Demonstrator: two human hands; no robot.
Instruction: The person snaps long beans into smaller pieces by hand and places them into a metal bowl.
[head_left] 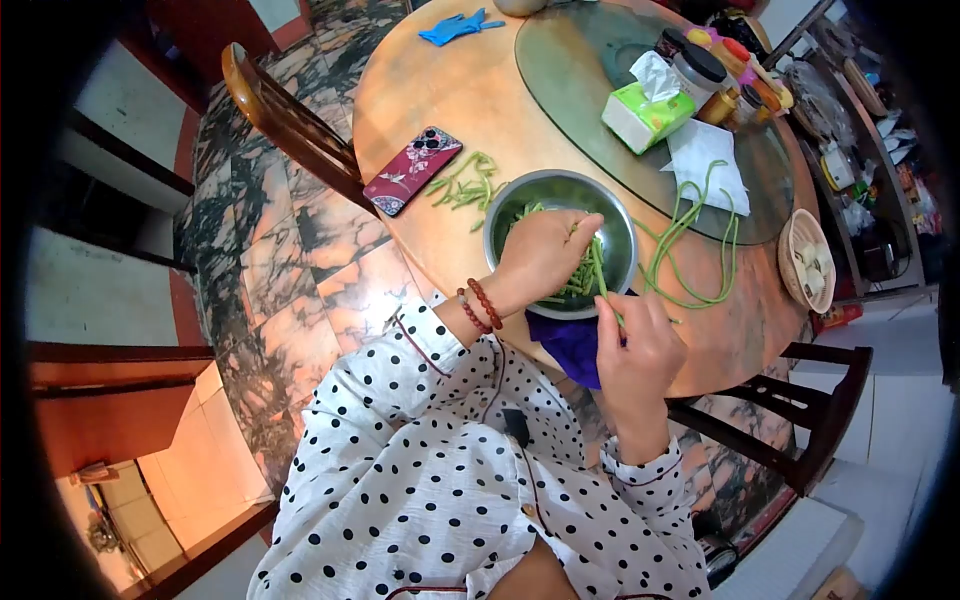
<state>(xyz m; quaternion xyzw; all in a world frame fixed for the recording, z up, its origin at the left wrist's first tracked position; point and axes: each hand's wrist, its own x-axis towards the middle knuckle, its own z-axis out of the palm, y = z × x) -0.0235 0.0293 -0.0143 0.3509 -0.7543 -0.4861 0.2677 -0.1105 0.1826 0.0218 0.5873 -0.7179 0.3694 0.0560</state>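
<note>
My left hand (545, 255), with red bead bracelets at the wrist, is closed over the metal bowl (628, 215). A green long bean (599, 272) runs from its fingers down to my right hand (642, 345), which pinches the lower part by the bowl's near rim. Cut bean pieces (572, 292) lie inside the bowl, partly hidden under my left hand. Several whole long beans (690, 297) curl on the table to the right of the bowl. Short bean scraps (465, 185) are scattered to its left.
On the round wooden table (440, 260) lie a patterned phone (413, 170) and a blue glove (460, 27). The glass turntable (560, 90) carries a tissue box (645, 115), napkins (705, 160) and jars (697, 72). A wicker basket (806, 262) sits at the right edge; chairs stand at both sides.
</note>
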